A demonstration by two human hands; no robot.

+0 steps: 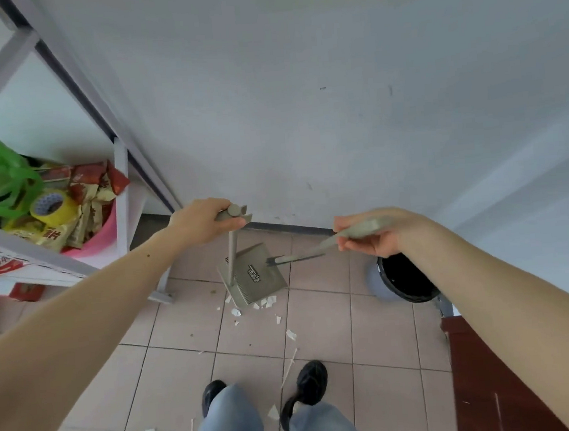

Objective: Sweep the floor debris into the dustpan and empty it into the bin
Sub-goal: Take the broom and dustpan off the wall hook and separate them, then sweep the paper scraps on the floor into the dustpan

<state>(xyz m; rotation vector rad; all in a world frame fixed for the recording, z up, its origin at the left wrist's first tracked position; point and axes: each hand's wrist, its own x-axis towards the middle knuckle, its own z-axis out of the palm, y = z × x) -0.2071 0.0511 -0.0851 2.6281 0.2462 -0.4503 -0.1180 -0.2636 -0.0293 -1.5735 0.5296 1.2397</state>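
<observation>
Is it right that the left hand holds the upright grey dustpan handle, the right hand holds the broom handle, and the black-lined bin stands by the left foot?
Not quite. In the head view the black-lined bin stands by the wall under the right hand, away from both feet. The left hand does hold the grey dustpan handle, the right the broom handle.

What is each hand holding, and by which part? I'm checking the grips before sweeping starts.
The left hand grips the top end of the dustpan handle. The right hand grips the upper end of the broom handle.
</observation>
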